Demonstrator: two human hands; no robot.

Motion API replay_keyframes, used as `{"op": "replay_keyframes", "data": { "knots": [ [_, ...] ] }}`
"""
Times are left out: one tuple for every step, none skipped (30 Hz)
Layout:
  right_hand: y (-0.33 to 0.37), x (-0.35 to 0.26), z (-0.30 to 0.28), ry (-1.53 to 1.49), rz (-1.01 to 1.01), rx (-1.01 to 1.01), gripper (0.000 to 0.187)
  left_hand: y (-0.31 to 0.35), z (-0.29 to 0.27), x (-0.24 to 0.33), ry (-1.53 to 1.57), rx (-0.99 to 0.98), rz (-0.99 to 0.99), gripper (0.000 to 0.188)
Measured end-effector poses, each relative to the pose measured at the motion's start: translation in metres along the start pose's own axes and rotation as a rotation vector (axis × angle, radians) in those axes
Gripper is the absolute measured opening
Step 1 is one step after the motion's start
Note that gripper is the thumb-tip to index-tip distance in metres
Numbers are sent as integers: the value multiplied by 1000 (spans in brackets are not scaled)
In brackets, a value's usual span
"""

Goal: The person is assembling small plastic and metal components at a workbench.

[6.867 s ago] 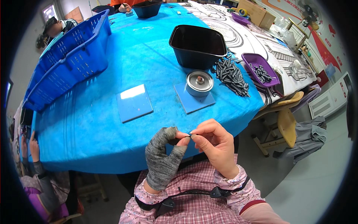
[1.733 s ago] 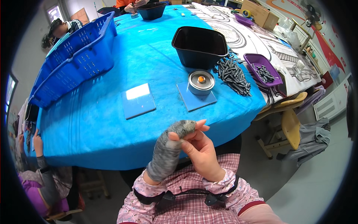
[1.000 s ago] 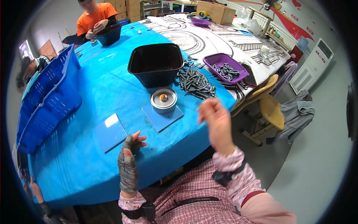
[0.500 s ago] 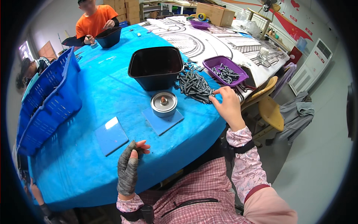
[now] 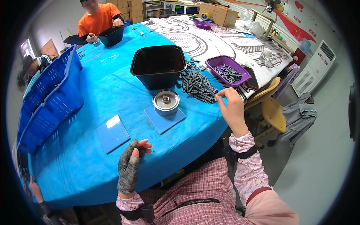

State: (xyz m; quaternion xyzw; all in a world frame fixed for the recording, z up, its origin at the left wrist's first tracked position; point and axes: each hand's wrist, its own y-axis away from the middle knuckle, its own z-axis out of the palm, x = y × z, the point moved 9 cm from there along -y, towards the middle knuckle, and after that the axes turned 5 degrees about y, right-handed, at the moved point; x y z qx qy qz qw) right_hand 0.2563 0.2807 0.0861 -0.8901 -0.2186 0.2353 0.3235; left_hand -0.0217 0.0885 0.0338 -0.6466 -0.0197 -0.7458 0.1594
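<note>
My bare right hand is at the right edge of a pile of small grey-and-black strips, thumb and forefinger pinched together. Whatever lies between those fingertips is too small to make out. Low over the table's near edge, my left hand wears a grey fingerless glove. Its fingers curl toward the thumb, and what they hold, if anything, is hidden. Ahead of it lies a blue square tile. A round metal tin with a knob-like centre stands on a second blue tile.
Behind the tin stands a black tub. A purple tray of similar strips sits right of the pile. On the left is a blue slatted crate. Across the table, a person in orange works beside another black tub.
My right hand has shifted slightly right, away from the pile's middle, with its fingers still pinched. My left hand has barely moved. The person across has moved a hand to their tub's rim.
</note>
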Motion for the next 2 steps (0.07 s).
{"op": "replay_keyframes", "data": {
  "knots": [
    [0, -8, -3, -5, -2, -4, 13, 1, -1, 0, -5, 3, 2, 43],
    [1, -15, -4, -192, 52, -61, 11, 2, -3, 0, -7, 10, 0, 43]
  ]
}}
